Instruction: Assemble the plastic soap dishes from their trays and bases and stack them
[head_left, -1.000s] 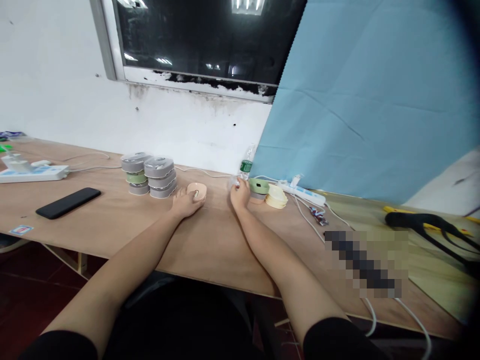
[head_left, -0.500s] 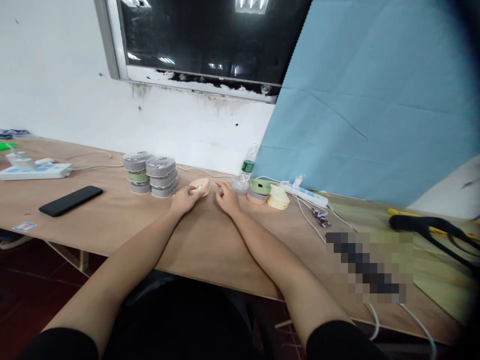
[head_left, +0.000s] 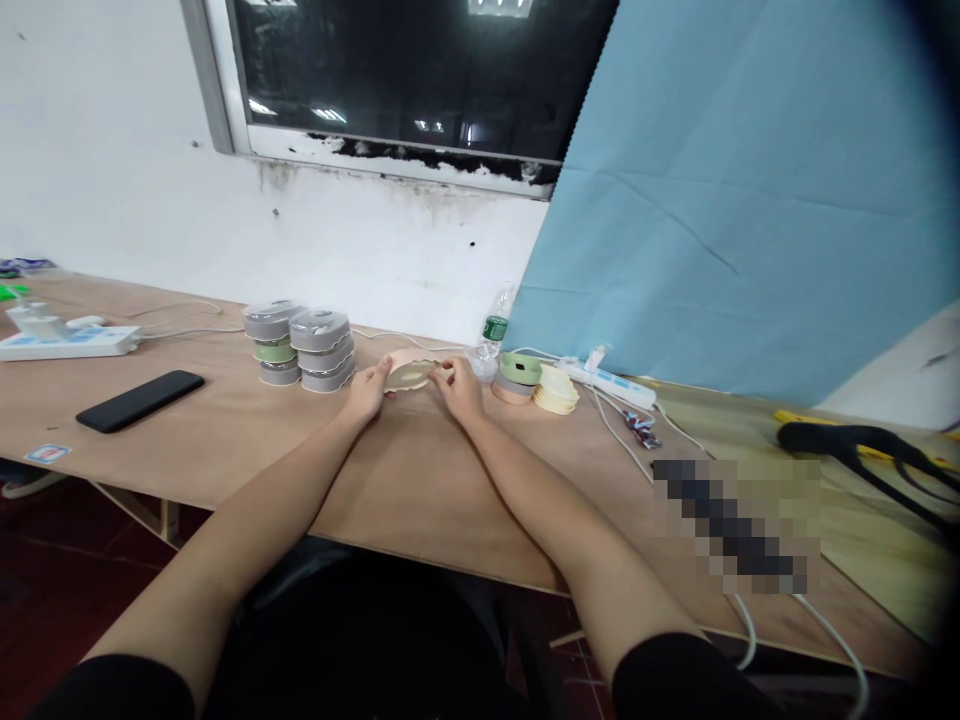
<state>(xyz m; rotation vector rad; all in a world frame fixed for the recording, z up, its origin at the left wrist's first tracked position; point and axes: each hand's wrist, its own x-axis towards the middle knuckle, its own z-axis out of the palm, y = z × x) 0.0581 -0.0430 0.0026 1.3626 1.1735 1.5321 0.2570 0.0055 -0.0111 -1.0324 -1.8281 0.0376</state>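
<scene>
Over the middle of the table, a peach oval plastic box (head_left: 410,375) is tilted so that its beige, wavy-edged underside or opening faces me; which of these it is I cannot tell. My left hand (head_left: 367,391) is closed on its left end, thumb on the near side. At the other end, the bent fingers of my right hand (head_left: 459,388) pinch the rim. Just right of that hand stands a short stack with a green oval box (head_left: 520,369) on top of grey and peach ones. Beside it lies a pile of cream wavy-edged pieces (head_left: 556,390).
Left of my hands rise two stacks of grey and green boxes with clear lids (head_left: 321,345). A black phone (head_left: 141,400) and a power strip (head_left: 71,342) lie further left. Behind the right hand stands a plastic bottle (head_left: 495,328); another power strip (head_left: 611,383) and cables run to the right.
The peach box has been tipped so its wavy-edged side faces me. My right hand, apart from it before, now grips its right end.
</scene>
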